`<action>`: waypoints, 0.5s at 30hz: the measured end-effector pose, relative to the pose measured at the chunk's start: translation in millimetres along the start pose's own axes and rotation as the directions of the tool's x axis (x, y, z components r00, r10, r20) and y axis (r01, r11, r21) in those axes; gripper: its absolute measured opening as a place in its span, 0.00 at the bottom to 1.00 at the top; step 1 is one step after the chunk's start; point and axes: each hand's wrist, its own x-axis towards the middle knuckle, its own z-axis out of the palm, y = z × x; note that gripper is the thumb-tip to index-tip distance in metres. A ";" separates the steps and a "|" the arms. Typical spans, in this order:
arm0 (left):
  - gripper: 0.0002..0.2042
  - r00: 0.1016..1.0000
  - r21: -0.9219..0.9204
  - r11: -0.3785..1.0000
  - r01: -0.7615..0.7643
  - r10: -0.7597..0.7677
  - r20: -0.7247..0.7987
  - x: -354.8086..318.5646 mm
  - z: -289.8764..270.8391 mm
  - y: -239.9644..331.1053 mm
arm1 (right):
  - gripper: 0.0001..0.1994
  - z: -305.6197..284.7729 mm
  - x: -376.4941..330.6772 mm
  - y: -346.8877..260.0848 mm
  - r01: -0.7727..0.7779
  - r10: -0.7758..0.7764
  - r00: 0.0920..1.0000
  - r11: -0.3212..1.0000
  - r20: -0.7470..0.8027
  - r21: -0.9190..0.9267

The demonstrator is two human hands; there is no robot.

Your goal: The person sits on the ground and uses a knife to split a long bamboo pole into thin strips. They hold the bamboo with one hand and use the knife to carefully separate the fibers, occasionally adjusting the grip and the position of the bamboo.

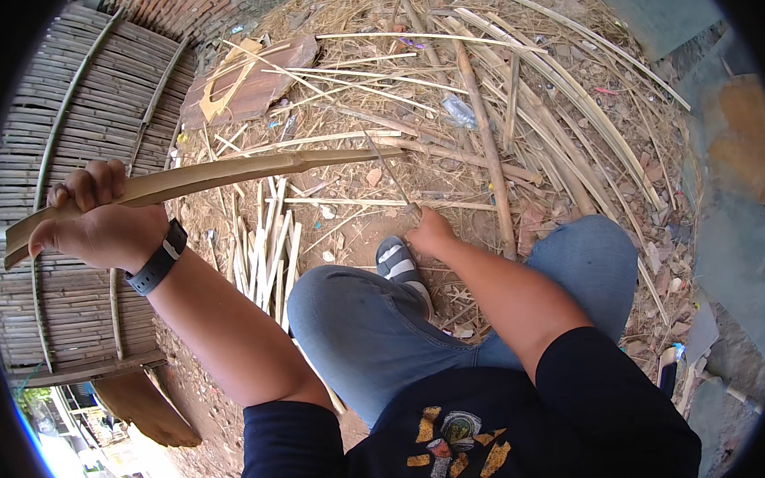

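Observation:
My left hand (104, 215), a dark watch on its wrist, is closed round one end of a long split bamboo piece (223, 173). The bamboo is raised at the left and slants across to the middle, with a node near its far end. In my right hand (431, 233) is the handle of a knife (388, 171), its long thin blade pointing up and away. The blade crosses the bamboo's far end in the picture; whether they touch I cannot tell.
Thin bamboo strips (272, 245) lie heaped left of my knee. Longer poles (485, 138) and splits (556, 83) cover the ground ahead and right, among straw and litter. A brown board (253, 77) lies farther off. A bamboo slat wall (73, 108) stands at the left.

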 end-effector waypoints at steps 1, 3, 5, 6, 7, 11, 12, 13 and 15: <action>0.35 0.997 -0.022 1.000 0.020 -0.019 0.074 1.5 -4.9 -0.4 | 0.24 -2.5 1.6 0.2 -0.034 0.033 0.999 0.998 0.021 0.052; 0.35 0.978 -0.024 1.000 0.003 0.002 0.208 2.5 -4.7 -3.9 | 0.22 2.1 2.6 -7.8 -0.059 0.059 0.998 0.982 0.002 0.181; 0.34 0.947 -0.084 0.996 0.034 -0.005 0.320 4.6 -6.8 -6.8 | 0.21 -3.2 -7.0 -33.1 0.052 -0.053 0.999 0.985 0.002 0.163; 0.34 0.891 -0.190 0.973 0.129 -0.029 0.454 9.9 -11.4 -5.7 | 0.20 -10.7 -14.9 -48.7 0.100 -0.101 0.995 0.982 -0.003 0.159; 0.33 0.814 -0.260 0.940 0.221 -0.031 0.579 20.7 -22.2 7.4 | 0.19 -15.1 -28.5 -72.2 0.161 -0.168 0.985 0.967 0.023 0.197; 0.32 0.639 -0.357 0.794 0.492 -0.050 0.768 38.4 -36.3 6.0 | 0.19 -36.4 -60.5 -120.2 0.418 -0.433 0.901 0.853 -0.022 0.312; 0.32 0.629 -0.362 0.772 0.522 -0.062 0.775 39.8 -35.5 5.2 | 0.19 -43.7 -68.7 -131.5 0.465 -0.487 0.873 0.831 -0.006 0.305; 0.31 0.570 -0.369 0.710 0.600 -0.056 0.820 43.7 -38.8 2.9 | 0.20 -46.7 -71.9 -135.5 0.511 -0.539 0.842 0.805 0.012 0.300; 0.31 0.603 -0.403 0.709 0.579 -0.039 0.797 42.7 -46.1 0.5 | 0.21 -44.0 -65.5 -126.8 0.471 -0.496 0.866 0.851 0.060 0.233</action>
